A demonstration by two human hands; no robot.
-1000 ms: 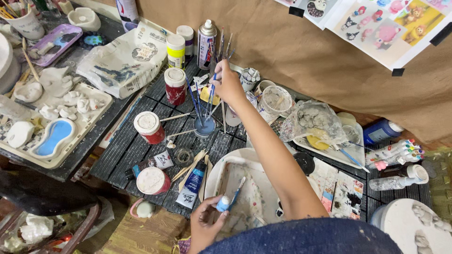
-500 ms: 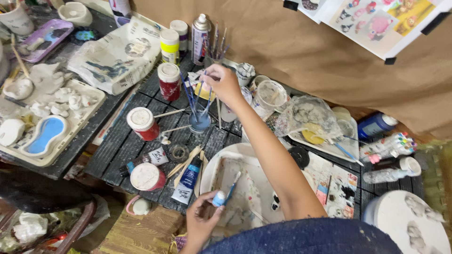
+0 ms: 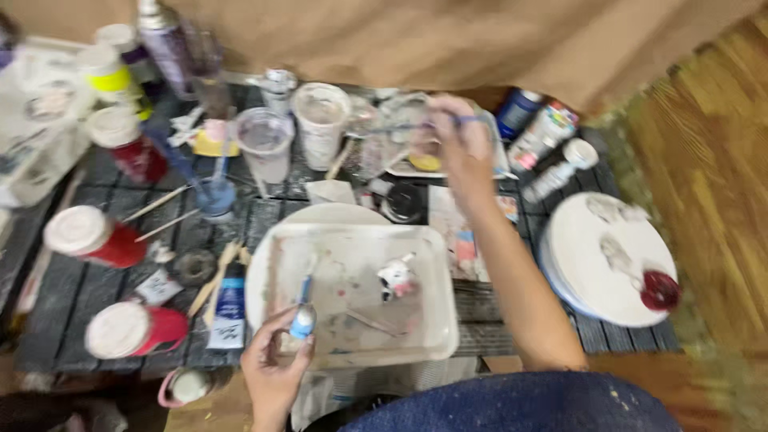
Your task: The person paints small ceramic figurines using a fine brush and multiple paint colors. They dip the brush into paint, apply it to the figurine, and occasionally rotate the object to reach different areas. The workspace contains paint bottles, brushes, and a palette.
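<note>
A small blue-and-white piece (image 3: 302,322) sits pinched in the left hand (image 3: 274,370), right at the near edge of the white tray (image 3: 436,320). Beyond the tray's far side, the right hand (image 3: 462,138) has its fingers closed on a thin blue brush (image 3: 416,126). Red jars (image 3: 128,330) stand left of the tray, a white plate (image 3: 584,256) to its right.

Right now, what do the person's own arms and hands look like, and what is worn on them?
Both hands are bare: no gloves, and no rings or watch that the blurred frame shows. The right hand leads to a long forearm with no sleeve. The left hand shows only to the wrist, also uncovered.
</note>
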